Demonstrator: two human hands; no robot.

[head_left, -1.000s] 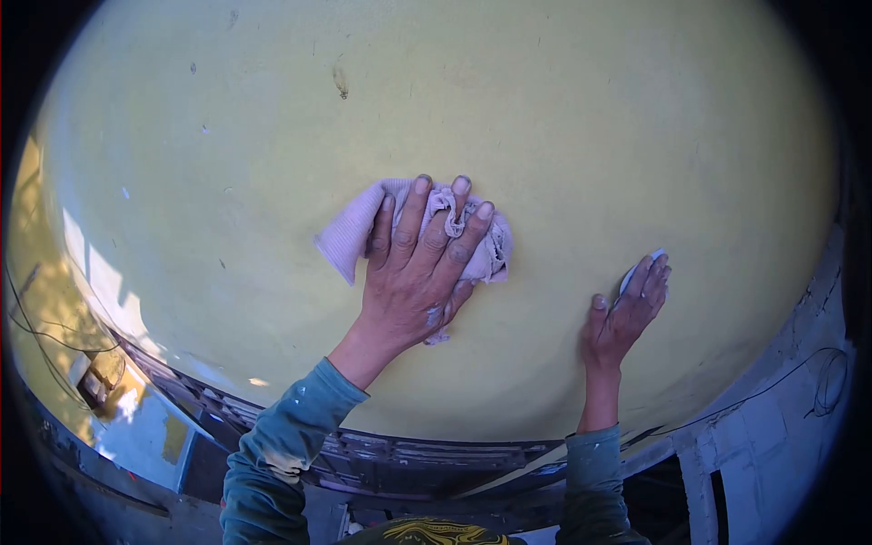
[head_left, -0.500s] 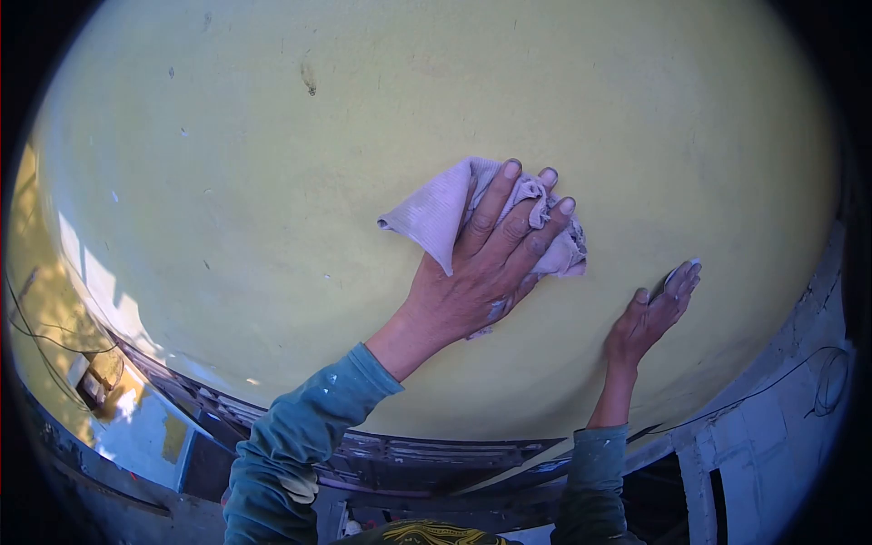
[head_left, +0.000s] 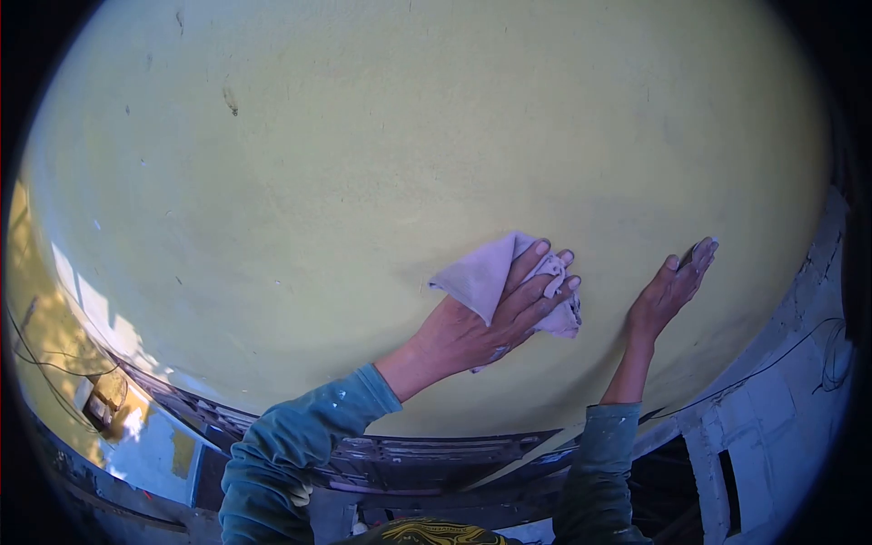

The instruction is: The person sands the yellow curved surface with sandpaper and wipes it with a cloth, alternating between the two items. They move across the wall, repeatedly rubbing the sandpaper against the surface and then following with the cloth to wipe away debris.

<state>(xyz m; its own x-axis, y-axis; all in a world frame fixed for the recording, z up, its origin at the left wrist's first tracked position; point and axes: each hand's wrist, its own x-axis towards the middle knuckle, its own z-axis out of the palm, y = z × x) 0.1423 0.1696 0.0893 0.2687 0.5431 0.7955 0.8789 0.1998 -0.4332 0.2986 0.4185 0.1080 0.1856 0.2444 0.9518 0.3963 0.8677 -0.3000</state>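
Observation:
A pale purple rag point(head_left: 483, 277) lies crumpled under my left hand point(head_left: 468, 331). The fingers press it against a large yellow-green painted wall point(head_left: 363, 163), with one corner of cloth sticking out to the left. Over to the right, my right hand point(head_left: 668, 291) is at the same wall, thumb raised and the other fingers close together. Something small with a pale edge shows at those fingertips; its kind cannot be made out. Whitish dust or paint marks the left hand and both blue-green sleeves.
Dark scuffs and chips point(head_left: 231, 102) mark the wall's upper left. A dark slatted band point(head_left: 409, 454) runs along its lower edge. Grey blockwork point(head_left: 758, 454) stands at the lower right with a loose black cable point(head_left: 772, 359). More wires hang at the left by a sunlit opening.
My left hand and the rag have slid down the wall. The right hand sits slightly higher and further right in view. Wall marks have shifted left as the head view moved.

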